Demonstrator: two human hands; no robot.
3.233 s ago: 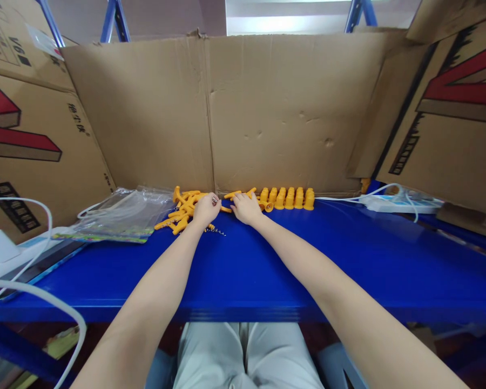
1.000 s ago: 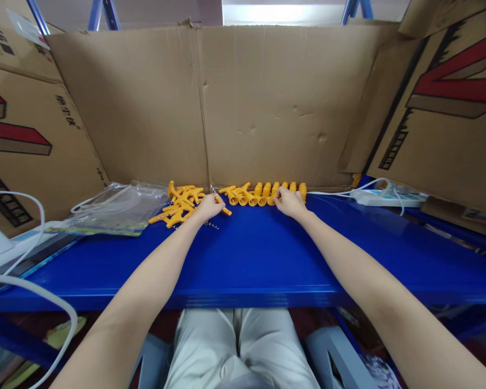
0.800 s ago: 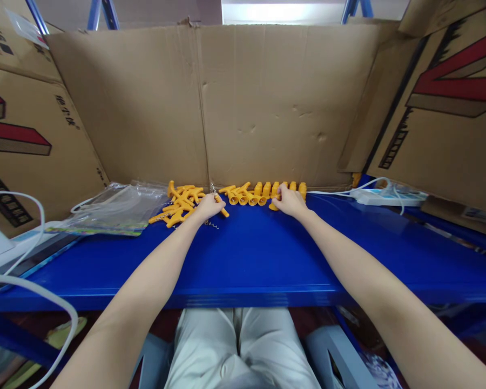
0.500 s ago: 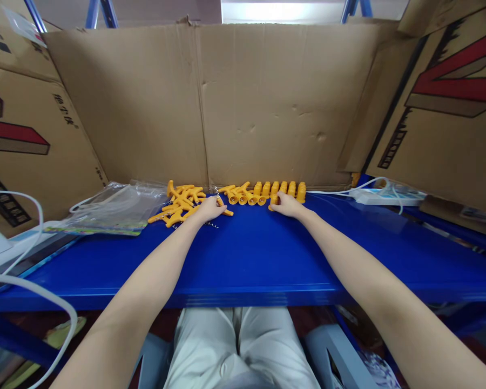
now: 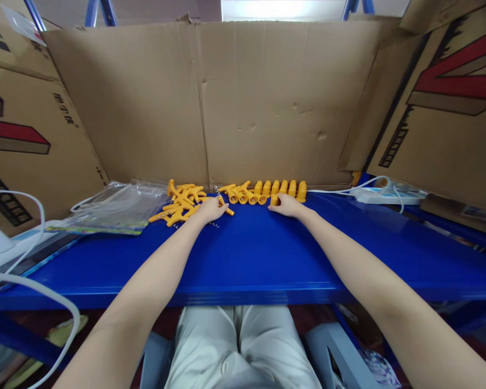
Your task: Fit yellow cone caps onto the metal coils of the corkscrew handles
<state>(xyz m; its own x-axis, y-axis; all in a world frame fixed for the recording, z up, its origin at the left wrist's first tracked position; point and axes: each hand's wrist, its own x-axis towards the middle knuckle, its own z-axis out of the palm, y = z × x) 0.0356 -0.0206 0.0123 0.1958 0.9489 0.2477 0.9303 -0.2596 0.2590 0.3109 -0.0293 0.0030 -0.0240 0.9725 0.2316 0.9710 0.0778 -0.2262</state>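
Note:
My left hand is closed on a yellow T-handled corkscrew, at the right side of a loose pile of similar corkscrews. A metal spiral shows just above its fingers. Toward the right, my right hand pinches a yellow bell-shaped cap, partly hidden by the fingers, at the table top. Behind it stands a row of upright yellow caps. Left of that row, several corkscrews lie with their screws in caps, wide mouths toward me.
The blue table is backed by a cardboard sheet, with printed boxes at both sides. Clear plastic bags lie at the left. White cables and a power strip rest at the right; another white cable loops at the left.
Both hands stay in nearly the same places with their grips unchanged. The view has shifted very slightly.

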